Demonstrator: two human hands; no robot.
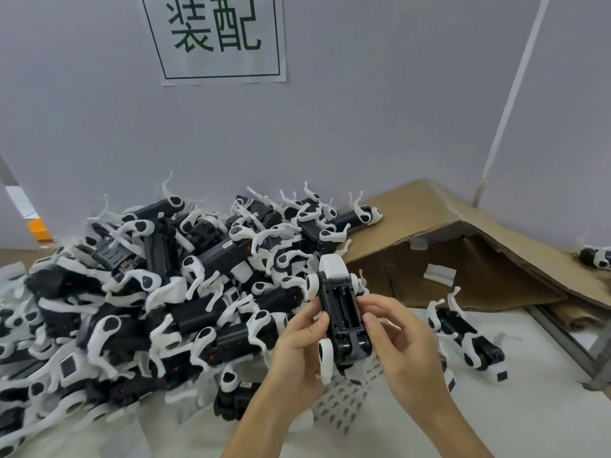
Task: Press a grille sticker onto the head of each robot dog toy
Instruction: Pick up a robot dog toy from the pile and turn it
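Observation:
I hold one black-and-white robot dog toy (340, 312) in both hands, belly up, with its open battery bay facing me and its white head end pointing away. My left hand (297, 352) grips its left side. My right hand (396, 342) pinches its right side. Under my hands lies a clear sticker sheet (347, 401) with several small dark grille stickers. A large heap of robot dog toys (158, 292) fills the left half of the table.
Another robot dog toy (466, 338) lies on its side at the right. Behind it stands a flattened cardboard box (463, 246). One more toy (595, 256) sits at the far right edge. A metal frame bar (568, 345) runs along the right.

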